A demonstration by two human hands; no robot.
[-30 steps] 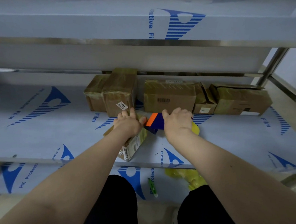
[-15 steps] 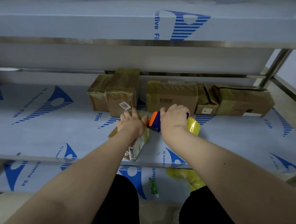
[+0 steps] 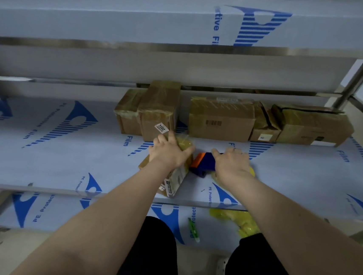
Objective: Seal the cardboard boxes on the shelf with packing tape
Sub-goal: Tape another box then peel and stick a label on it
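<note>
Head: left fingers flat on box near shelf edge, right fingers round dispenser

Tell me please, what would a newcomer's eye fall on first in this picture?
First, two bare arms reach onto the film-covered shelf: the left hand presses on a small box, and the right hand holds a blue and orange tape dispenser just beside it. Behind them, a row of taped cardboard boxes stands along the back of the shelf.

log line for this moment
left hand: presses small box on shelf | right hand: grips tape dispenser beside it | back row: taped boxes
</note>
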